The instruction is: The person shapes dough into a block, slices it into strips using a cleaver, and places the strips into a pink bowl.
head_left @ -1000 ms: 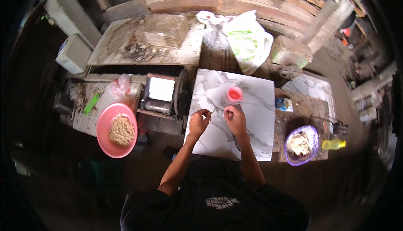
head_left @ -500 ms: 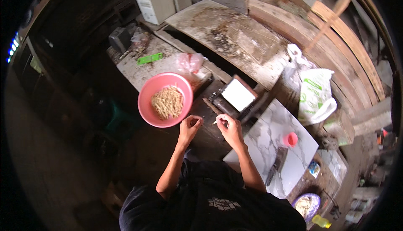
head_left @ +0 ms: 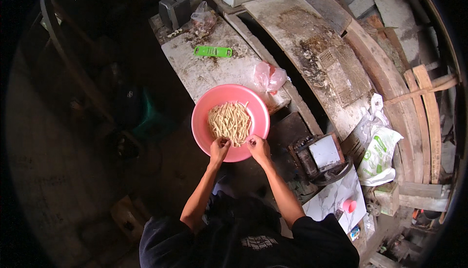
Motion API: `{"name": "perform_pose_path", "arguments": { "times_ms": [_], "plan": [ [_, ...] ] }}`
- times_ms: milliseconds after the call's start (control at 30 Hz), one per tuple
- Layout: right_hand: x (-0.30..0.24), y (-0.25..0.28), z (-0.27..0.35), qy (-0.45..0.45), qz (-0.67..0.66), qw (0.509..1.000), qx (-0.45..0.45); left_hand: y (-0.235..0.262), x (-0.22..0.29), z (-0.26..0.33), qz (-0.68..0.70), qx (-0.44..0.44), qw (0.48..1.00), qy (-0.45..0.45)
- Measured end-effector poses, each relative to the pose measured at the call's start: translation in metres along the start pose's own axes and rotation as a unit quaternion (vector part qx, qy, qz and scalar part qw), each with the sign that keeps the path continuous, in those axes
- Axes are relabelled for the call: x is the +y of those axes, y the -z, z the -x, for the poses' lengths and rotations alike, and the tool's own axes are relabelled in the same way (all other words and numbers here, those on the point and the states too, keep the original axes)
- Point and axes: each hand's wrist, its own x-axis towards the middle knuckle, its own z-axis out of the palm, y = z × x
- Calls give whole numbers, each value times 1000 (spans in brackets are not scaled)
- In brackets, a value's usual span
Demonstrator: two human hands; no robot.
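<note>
A pink round bowl [head_left: 212, 108] holds a heap of pale dough strips [head_left: 229, 122]. My left hand [head_left: 219, 149] is over the bowl's near rim, fingers curled at the edge of the heap. My right hand [head_left: 256, 147] hovers at the near right rim, fingers pinched together; whether a strip is between them is too small to tell. The bowl rests on the end of a worn white board [head_left: 204, 70].
A green flat tool [head_left: 212, 51] and a pink plastic bag [head_left: 269, 77] lie on the board. A small metal press [head_left: 319, 156] stands to my right, beside a marble slab [head_left: 330, 200] with a pink cup [head_left: 348, 205]. A white sack [head_left: 379, 155] leans at right.
My view has swung left from the marble slab to the pink bowl. Both hands have moved from the slab to the bowl's near rim.
</note>
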Motion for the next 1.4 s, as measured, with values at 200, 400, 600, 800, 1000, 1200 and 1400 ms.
{"name": "perform_pose_path", "arguments": {
  "times_ms": [200, 400, 600, 800, 1000, 1200, 1400],
  "plan": [
    [10, -4, -21, 20, 34, 995, 88, -3, 14, -17, -33, -35, 998, -39],
    [14, -19, 0, -1, 44, 999, 14, 0, -15, 0, 2, -131, 990, 56],
    [-1, -21, 35, -40, 49, 998, 10, 4, -22, 21, 41, -181, 981, 50],
    [-7, -9, 54, -26, -17, 989, 143, -9, 2, 24, 18, -209, 978, -11],
    [4, 25, 84, -41, -97, 941, 320, -55, 52, 31, 68, -315, 940, -111],
    [27, 56, 152, -94, -82, 869, 479, -99, 69, 72, 97, -426, 886, -154],
    [52, 54, 225, -200, -50, 768, 607, -139, 62, 116, 9, -561, 811, -167]
  ]
}}
